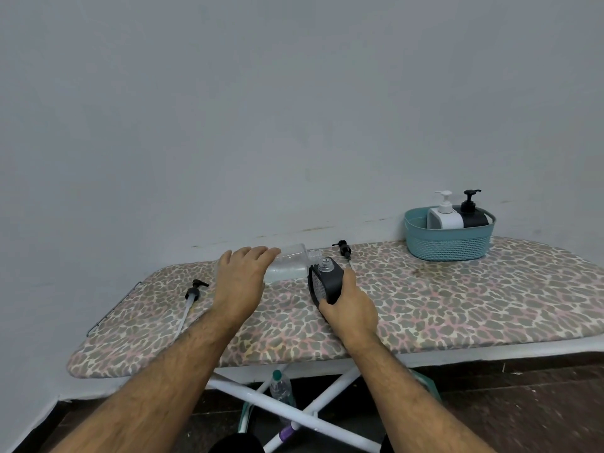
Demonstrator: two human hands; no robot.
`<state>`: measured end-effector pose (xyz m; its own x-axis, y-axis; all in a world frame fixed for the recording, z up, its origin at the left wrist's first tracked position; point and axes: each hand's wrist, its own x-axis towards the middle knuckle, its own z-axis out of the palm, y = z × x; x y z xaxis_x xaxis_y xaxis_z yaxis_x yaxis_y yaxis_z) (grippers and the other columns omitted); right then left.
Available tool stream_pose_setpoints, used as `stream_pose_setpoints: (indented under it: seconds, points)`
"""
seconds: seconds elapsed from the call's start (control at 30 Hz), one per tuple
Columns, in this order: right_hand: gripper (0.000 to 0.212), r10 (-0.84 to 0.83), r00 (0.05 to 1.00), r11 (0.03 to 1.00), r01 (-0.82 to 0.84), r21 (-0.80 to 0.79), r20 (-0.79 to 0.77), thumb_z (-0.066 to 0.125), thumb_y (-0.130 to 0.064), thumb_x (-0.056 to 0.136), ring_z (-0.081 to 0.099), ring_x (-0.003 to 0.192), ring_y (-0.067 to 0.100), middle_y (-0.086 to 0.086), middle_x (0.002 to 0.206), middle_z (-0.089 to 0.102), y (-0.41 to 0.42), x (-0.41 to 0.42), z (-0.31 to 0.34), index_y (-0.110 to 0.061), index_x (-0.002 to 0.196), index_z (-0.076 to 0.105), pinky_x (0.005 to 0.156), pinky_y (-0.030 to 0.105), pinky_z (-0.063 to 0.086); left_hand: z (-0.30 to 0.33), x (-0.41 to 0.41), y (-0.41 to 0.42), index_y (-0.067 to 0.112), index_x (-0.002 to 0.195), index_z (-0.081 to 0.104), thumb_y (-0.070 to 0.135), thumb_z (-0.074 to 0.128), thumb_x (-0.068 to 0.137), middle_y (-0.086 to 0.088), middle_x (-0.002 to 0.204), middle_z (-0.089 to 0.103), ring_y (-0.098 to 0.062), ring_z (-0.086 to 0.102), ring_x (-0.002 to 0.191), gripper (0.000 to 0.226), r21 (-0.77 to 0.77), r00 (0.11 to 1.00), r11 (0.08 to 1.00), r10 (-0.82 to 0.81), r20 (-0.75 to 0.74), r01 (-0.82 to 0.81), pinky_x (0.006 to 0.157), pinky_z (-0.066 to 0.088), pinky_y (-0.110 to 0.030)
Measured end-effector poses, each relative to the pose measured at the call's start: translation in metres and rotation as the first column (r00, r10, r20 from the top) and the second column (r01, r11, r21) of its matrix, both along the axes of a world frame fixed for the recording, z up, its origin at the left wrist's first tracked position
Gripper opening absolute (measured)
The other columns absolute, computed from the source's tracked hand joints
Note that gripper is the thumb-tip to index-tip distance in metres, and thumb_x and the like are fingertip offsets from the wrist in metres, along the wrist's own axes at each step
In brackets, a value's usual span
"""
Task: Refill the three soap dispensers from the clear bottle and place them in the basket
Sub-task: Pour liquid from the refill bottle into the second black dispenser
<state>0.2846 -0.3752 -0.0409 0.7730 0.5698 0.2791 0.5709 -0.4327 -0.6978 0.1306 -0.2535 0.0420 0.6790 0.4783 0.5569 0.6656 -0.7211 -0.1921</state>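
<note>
Both hands gripping: left hand tips clear bottle, right hand dispenser.

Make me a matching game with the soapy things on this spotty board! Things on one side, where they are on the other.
Things:
1. White dispenser
2. Clear bottle
3. Open black dispenser
4. Pump with long tube

Places:
A. Tipped sideways in the left hand
B. Lying on the board, left side
C. In the basket
D. Held by the right hand

Pairs: 1-C, 2-A, 3-D, 4-B
</note>
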Motion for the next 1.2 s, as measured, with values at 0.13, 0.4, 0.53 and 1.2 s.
stream_pose_setpoints:
  seconds: [0.13,0.4,0.53,1.2]
  points:
    - [0.065,-0.004,1.0,1.0,0.004,0.004,-0.002,0.069,-0.042,0.084,0.053,0.063,0.013,-0.012,0.079,0.057,0.0008,0.0,-0.0007,-0.026,0.137,0.034,0.045,0.02,0.027,0.0012,0.0008,-0.0001,0.033,0.136,0.052,0.0,0.077,0.073,0.007,0.132,0.061,-0.022,0.056,0.12,0.075,0.004,1.0,1.0,0.0,0.01,0.0,0.105,0.037,-0.051]
    - [0.067,-0.003,1.0,1.0,0.003,0.014,0.001,0.07,-0.042,0.084,0.054,0.062,0.011,-0.013,0.079,0.058,0.0009,0.0008,-0.0027,-0.027,0.138,0.032,0.047,0.022,0.033,0.0013,0.0023,0.002,0.033,0.135,0.053,-0.003,0.077,0.071,0.007,0.131,0.062,-0.023,0.056,0.12,0.077,0.025,1.0,1.0,-0.002,0.01,0.002,0.106,0.037,-0.052]
    - [0.069,-0.005,1.0,1.0,0.005,0.012,-0.001,0.069,-0.043,0.084,0.053,0.062,0.01,-0.014,0.078,0.057,0.0015,0.0012,-0.0034,-0.027,0.139,0.032,0.047,0.023,0.032,0.0022,0.003,0.0032,0.033,0.135,0.052,-0.005,0.075,0.072,0.006,0.132,0.061,-0.024,0.055,0.122,0.077,0.031,1.0,1.0,-0.001,0.009,0.001,0.108,0.035,-0.053]
    - [0.072,-0.015,1.0,1.0,0.015,0.0,0.008,0.07,-0.043,0.083,0.053,0.06,0.011,-0.013,0.074,0.056,0.0031,0.0025,-0.0054,-0.026,0.142,0.031,0.047,0.025,0.034,0.004,0.0038,0.0038,0.035,0.137,0.05,-0.001,0.074,0.077,0.007,0.136,0.058,-0.023,0.053,0.125,0.074,0.015,1.0,1.0,0.011,0.001,-0.011,0.109,0.032,-0.052]
